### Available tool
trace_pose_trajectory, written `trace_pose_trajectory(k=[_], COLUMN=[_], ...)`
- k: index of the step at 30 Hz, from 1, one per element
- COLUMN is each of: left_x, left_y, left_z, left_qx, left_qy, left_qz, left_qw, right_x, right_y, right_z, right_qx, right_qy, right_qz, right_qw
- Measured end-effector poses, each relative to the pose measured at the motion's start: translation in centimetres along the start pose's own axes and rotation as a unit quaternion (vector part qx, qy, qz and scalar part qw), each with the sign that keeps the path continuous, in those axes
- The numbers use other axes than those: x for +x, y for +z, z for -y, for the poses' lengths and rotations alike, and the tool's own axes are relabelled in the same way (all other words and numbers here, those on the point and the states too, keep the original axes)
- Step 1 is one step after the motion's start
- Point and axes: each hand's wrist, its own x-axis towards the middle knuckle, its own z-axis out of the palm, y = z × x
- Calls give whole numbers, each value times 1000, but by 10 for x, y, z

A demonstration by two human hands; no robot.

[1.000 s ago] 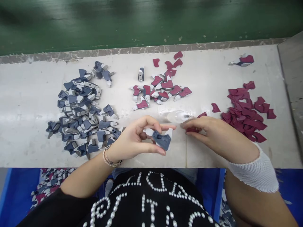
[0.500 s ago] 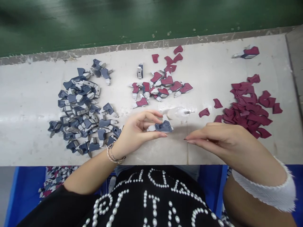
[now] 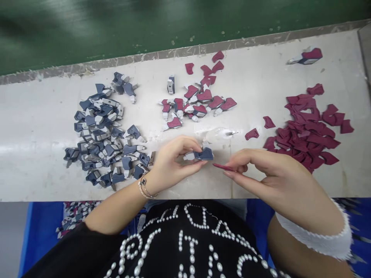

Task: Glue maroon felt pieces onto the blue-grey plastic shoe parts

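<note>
**Query:** What is held, and how are the fingers set?

**Response:** A slate-blue piece (image 3: 204, 154) with a pale tab is pinched between the thumb and fingertips of the left hand (image 3: 176, 158), clear of the bench as far as can be told. A thin burgundy piece (image 3: 223, 166) is gripped edge-on between the thumb and forefinger of the right hand (image 3: 261, 173). The two held pieces are near each other but not touching.

**Query:** What faults could arise from this position?

**Response:** The burgundy piece is held by a narrow edge only, so it could flex or be dropped if the pinch is loosened. A translucent squeeze bottle (image 3: 217, 135) with a fine metal nozzle (image 3: 231, 133) lies just beyond the hands and could be knocked over by a careless reach. The left wrist is close to the heap of slate-blue pieces (image 3: 98, 139), so a wide movement could scatter them.

**Query:** What materials and shapes are present?

**Response:** The burgundy cut-outs (image 3: 304, 133) are matte and flat, with curved, notched outlines; their material cannot be determined. The slate-blue pieces appear moulded and angular, with pale grey tabs. Paired blue-and-burgundy pieces (image 3: 197, 104) lie mid-bench. The pale bench (image 3: 43, 154) is scuffed, with a glossy patch around the bottle.
</note>
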Motion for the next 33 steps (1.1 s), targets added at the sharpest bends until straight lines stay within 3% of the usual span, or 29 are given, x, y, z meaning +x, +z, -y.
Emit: trace_pose_trajectory(k=[5, 10, 18, 33], left_x=[-1, -3, -2, 0], left_y=[0, 3, 4, 1], left_z=[0, 2, -3, -5], left_qx=[-5, 8, 119, 110], left_qy=[2, 42, 92, 144], left_qz=[-30, -39, -58, -30], left_qw=[1000, 998, 987, 983], right_x=[7, 13, 15, 18], right_y=[2, 13, 20, 10], right_z=[8, 13, 10, 9], right_qx=[37, 65, 111, 107], right_qy=[-8, 27, 90, 120], right_qz=[26, 8, -3, 36], right_qw=[999, 997, 990, 986])
